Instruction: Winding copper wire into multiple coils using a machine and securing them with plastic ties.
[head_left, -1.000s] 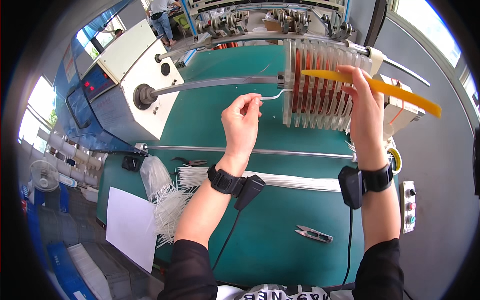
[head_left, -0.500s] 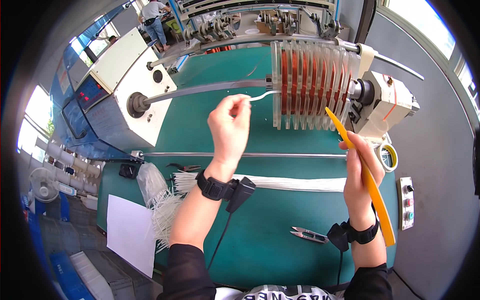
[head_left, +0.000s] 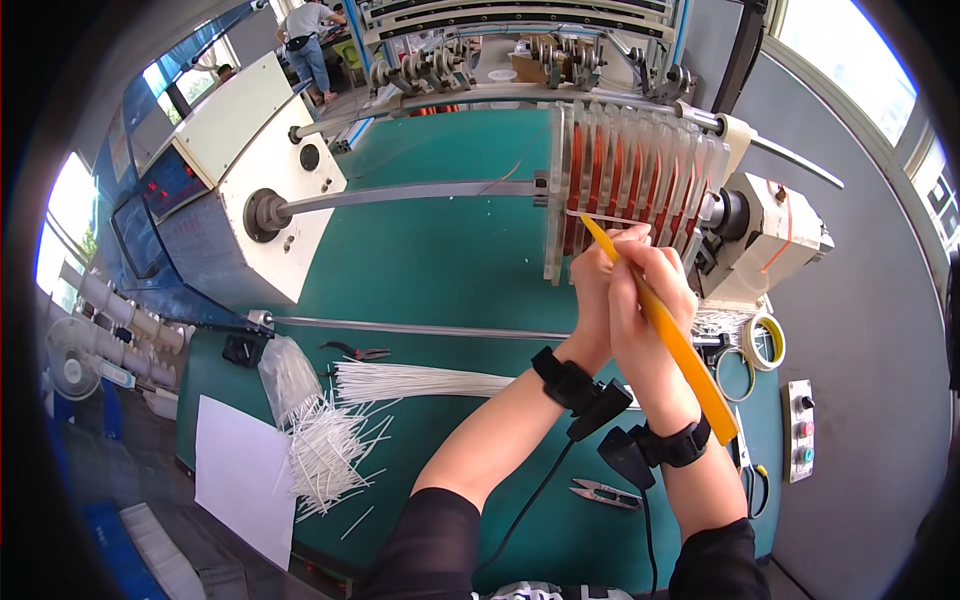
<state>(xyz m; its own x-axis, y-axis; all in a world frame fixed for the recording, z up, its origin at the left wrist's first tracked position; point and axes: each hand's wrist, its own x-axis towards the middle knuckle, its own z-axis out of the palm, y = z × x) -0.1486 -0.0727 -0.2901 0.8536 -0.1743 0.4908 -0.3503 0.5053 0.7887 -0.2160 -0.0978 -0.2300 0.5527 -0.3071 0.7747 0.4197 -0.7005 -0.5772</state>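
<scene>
In my right hand (head_left: 652,305) is a long, flat yellow tool (head_left: 688,365) with a pointed end, gripped like a pen. Its tip rests near the first slot of a former (head_left: 553,235) made of clear plates, with red-brown wire coils (head_left: 577,165) between them. A thin white strip (head_left: 603,217) runs across the front of the plates, from beside that tip toward my left fingers. Closed on the strip's right part, my left hand (head_left: 591,285) sits just behind the right one, which partly hides its fingers. The two hands touch or nearly touch.
A bundle of white strips (head_left: 420,380) and a loose pile of short pieces (head_left: 335,450) lie on the green table (head_left: 430,255). Thread snips (head_left: 605,494), pliers (head_left: 355,351), scissors (head_left: 757,480) and tape rolls (head_left: 765,342) lie around. A metal bar (head_left: 400,328) crosses in front of the former.
My left hand has moved right, drawing the white strip across the plates. The yellow tool's tip has shifted left to the first slot, with my right hand following beside the left.
</scene>
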